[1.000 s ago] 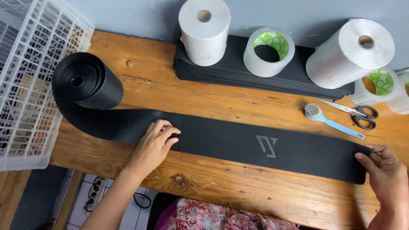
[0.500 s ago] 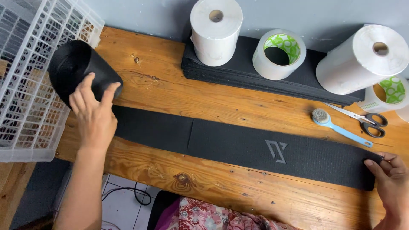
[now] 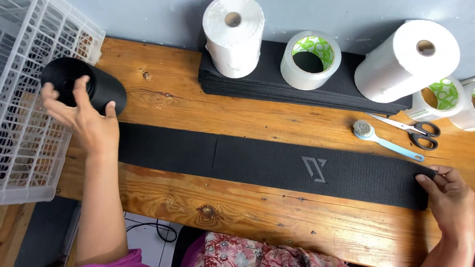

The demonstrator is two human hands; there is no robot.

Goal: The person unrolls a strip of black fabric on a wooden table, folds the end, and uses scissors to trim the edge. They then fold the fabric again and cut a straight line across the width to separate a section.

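Hovering over the roll end of the black strip (image 3: 277,165), my left hand (image 3: 84,121) is spread wide, fingers apart, palm facing the black roll (image 3: 84,86), gripping nothing. The roll sits just beyond my fingertips, lying on its side with its open core turned toward the white plastic basket (image 3: 29,99), which stands right beside my left hand on its outer side. From the roll, the strip runs flat across the wooden counter (image 3: 237,212), passing under my left wrist and stretching all the way over to my right hand (image 3: 448,198). There, my right fingers lie curled on the strip's far end, pressing it down on the counter; the hand is half closed, resting on the material rather than wrapped around it. A pale angular logo (image 3: 315,169) is stamped on the strip, closer to my right hand than my left. Just beyond my right hand lie a blue-handled brush (image 3: 386,141) and a pair of scissors (image 3: 413,129), side by side, close together. Further off from both hands, against the wall, a stack of black sheets (image 3: 297,89) carries a white paper roll (image 3: 233,34), a roll of clear tape (image 3: 310,59) and a second white paper roll (image 3: 408,59). Near me, at the counter's edge, shows floral fabric (image 3: 257,249).
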